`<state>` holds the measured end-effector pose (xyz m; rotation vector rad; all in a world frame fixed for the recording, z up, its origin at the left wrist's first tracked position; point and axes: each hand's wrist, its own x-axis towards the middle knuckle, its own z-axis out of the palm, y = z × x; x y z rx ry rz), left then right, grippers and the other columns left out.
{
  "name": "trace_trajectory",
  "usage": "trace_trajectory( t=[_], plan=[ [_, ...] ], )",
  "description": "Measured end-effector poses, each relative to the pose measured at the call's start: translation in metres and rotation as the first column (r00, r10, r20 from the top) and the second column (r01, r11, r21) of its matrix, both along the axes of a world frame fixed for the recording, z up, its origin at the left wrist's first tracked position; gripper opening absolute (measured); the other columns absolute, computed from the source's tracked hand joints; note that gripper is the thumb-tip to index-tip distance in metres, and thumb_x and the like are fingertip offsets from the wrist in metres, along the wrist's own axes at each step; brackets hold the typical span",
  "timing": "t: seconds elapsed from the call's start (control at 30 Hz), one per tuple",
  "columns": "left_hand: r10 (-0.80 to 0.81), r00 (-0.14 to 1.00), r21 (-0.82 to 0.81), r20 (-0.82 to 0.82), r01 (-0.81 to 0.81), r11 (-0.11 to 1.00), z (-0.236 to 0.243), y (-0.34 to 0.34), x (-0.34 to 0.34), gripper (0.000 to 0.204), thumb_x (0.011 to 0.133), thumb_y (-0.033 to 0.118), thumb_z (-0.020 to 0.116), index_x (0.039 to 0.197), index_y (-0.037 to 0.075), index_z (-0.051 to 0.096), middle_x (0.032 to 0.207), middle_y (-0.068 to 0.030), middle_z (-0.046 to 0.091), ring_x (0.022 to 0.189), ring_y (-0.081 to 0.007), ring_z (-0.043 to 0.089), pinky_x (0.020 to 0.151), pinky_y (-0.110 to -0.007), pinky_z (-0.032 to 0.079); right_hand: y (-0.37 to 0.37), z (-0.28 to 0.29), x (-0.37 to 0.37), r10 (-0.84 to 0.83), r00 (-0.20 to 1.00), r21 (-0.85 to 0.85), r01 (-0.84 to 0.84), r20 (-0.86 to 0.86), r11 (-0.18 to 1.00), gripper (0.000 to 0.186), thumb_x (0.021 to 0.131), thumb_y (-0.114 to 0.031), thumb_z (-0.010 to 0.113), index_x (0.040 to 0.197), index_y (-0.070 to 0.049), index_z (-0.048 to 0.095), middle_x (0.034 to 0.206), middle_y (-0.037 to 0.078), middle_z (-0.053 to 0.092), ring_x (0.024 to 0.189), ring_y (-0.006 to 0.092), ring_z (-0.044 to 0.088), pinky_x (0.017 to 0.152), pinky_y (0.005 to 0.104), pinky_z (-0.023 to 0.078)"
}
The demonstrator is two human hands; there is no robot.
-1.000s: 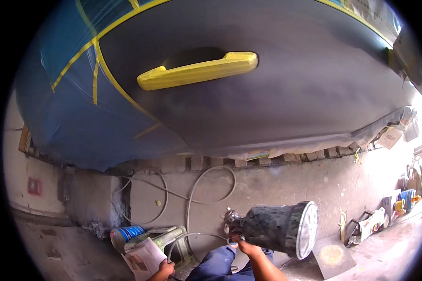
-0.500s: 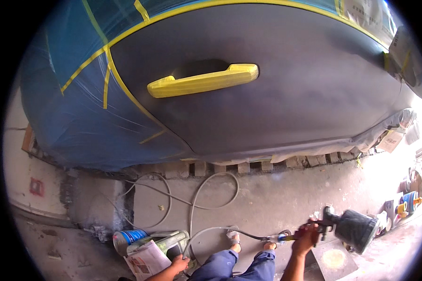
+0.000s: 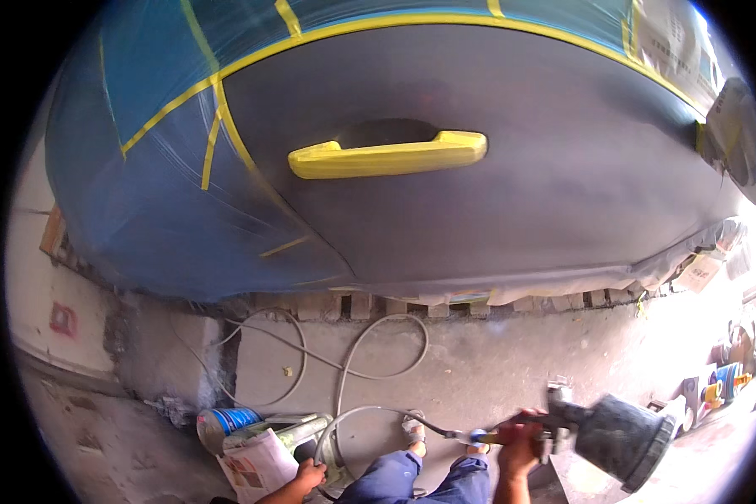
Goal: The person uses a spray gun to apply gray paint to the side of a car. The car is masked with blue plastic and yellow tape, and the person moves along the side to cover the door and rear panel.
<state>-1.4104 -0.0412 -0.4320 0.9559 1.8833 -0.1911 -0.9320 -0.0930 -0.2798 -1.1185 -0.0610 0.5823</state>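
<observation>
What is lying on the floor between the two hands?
In the head view, a grey hose curves between the left hand and the right hand holding the spray gun.

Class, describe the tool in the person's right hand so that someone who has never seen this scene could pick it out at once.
Start at the big grey car door with its yellow-taped handle, then drop to the concrete floor below. At the lower right, the right hand grips a spray gun. Its large dark cup and the hose trailing left set it apart.

Bare forearms, blue trousers [image 3: 428,483], pale sandals [image 3: 412,430].
</observation>
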Motion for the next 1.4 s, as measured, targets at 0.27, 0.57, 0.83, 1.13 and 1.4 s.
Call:
trace_trajectory(
  t=[0.27, 0.57, 0.83, 1.13, 1.4],
  plan=[
    [-0.131, 0.991, -0.041, 0.023, 0.132, 0.99, 0.004, 0.002, 0.026, 0.025, 0.08, 0.024, 0.058, 0.086, 0.0, 0.053, 0.065, -0.0104, 0.059, 0.052, -0.0192, 0.059, 0.051, -0.034, 0.048, -0.016, -0.001, -0.007, -0.055, 0.993, -0.104, 0.066, 0.102, 0.992, 0.046, 0.091, -0.029, 0.054, 0.129, -0.009, 0.038, 0.112, 0.004, 0.054, 0.066, 0.0081, 0.052, 0.052, 0.0215, 0.043],
    [0.045, 0.999, -0.024, -0.013, -0.045, 0.999, 0.015, 0.009, -0.003, 0.023, 0.078, 0.02, 0.058, 0.083, 0.0, 0.049, 0.06, -0.0099, 0.054, 0.045, -0.0206, 0.054, 0.041, -0.036, 0.045, 0.047, -0.01, -0.053, 0.748, 0.417, -0.441, -0.62, 0.516, 0.649, 0.023, 0.083, -0.023, 0.061, 0.093, -0.003, 0.057, 0.077, 0.005, 0.06, 0.068, 0.0139, 0.055, 0.062, 0.0293, 0.045],
    [-0.056, 0.998, -0.031, 0.012, 0.056, 0.998, -0.015, 0.008, -0.005, 0.021, 0.081, 0.021, 0.057, 0.087, 0.001, 0.051, 0.062, -0.0092, 0.057, 0.051, -0.0192, 0.058, 0.047, -0.033, 0.047, -0.015, 0.019, 0.029, -0.094, 0.992, -0.058, 0.089, -0.09, 0.994, 0.029, 0.093, -0.032, 0.05, 0.11, -0.009, 0.05, 0.065, -0.002, 0.05, 0.05, 0.0065, 0.043, 0.042, 0.0217, 0.036],
    [-0.409, 0.906, 0.003, -0.113, 0.412, 0.911, -0.029, 0.012, 0.009, 0.023, 0.082, 0.022, 0.059, 0.091, 0.001, 0.052, 0.066, -0.009, 0.059, 0.053, -0.0168, 0.06, 0.05, -0.032, 0.046, -0.059, 0.008, 0.013, 0.035, 0.999, -0.179, -0.032, 0.012, 0.983, 0.032, 0.089, -0.032, 0.056, 0.109, -0.007, 0.054, 0.073, 0.001, 0.056, 0.057, 0.009, 0.051, 0.048, 0.0213, 0.04],
    [-0.149, 0.988, -0.096, 0.026, 0.151, 0.984, 0.015, 0.027, 0.063, 0.023, 0.086, 0.021, 0.053, 0.093, 0.0, 0.046, 0.067, -0.0088, 0.057, 0.054, -0.0189, 0.059, 0.052, -0.034, 0.047, -0.002, 0.025, 0.055, 0.552, 0.748, -0.266, -0.484, 0.369, 0.833, 0.021, 0.078, -0.011, 0.058, 0.095, -0.001, 0.058, 0.076, 0.007, 0.06, 0.067, 0.0155, 0.057, 0.059, 0.0287, 0.045]
  ],
)
